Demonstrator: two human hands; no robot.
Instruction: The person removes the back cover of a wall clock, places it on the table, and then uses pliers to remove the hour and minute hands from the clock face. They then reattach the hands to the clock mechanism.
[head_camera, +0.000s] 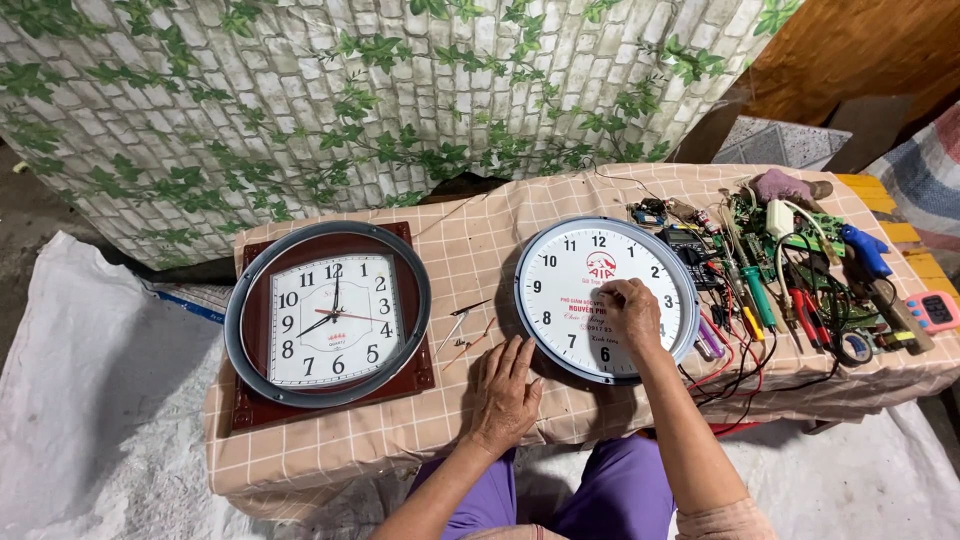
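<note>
Pinching at the middle of the round white clock (575, 285), our right hand (630, 312) works there. Our left hand (505, 392) lies flat and empty on the table (470, 250). Next needs gentle fingers.

A small pink device with a dark rectangular screen (932, 310) lies at the worktop's (480, 250) far edge, well to the right of the right hand (630, 312). Under that hand's fingertips, the round white clock face (570, 290) bears a red emblem label (600, 266).
</note>
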